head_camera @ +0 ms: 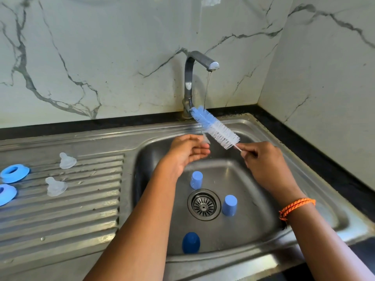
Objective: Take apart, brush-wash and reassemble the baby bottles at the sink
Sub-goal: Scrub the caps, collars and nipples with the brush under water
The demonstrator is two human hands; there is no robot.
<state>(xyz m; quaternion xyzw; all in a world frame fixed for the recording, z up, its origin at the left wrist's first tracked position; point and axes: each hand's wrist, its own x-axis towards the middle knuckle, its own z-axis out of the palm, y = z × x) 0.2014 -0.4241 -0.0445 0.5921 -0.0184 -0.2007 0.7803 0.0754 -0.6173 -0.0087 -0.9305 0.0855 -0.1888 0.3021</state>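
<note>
My right hand (261,161) pinches the thin handle of a blue-and-white bottle brush (215,128), whose bristles slant up to the left under the thin water stream from the tap (190,78). My left hand (186,151) is over the sink basin just left of the brush and holds a small clear teat (206,138) at its fingertips, close to the bristles. Two light blue caps (196,180) (229,205) stand upside down by the drain. A dark blue cap (191,242) sits near the front wall of the basin. No bottle body is in view.
On the ribbed drainboard (71,216) to the left lie two clear teats (67,160) (55,186) and two blue collar rings (15,173) (6,194). The steel sink (253,230) sits in a corner of marble-patterned wall, with a black counter strip to the right.
</note>
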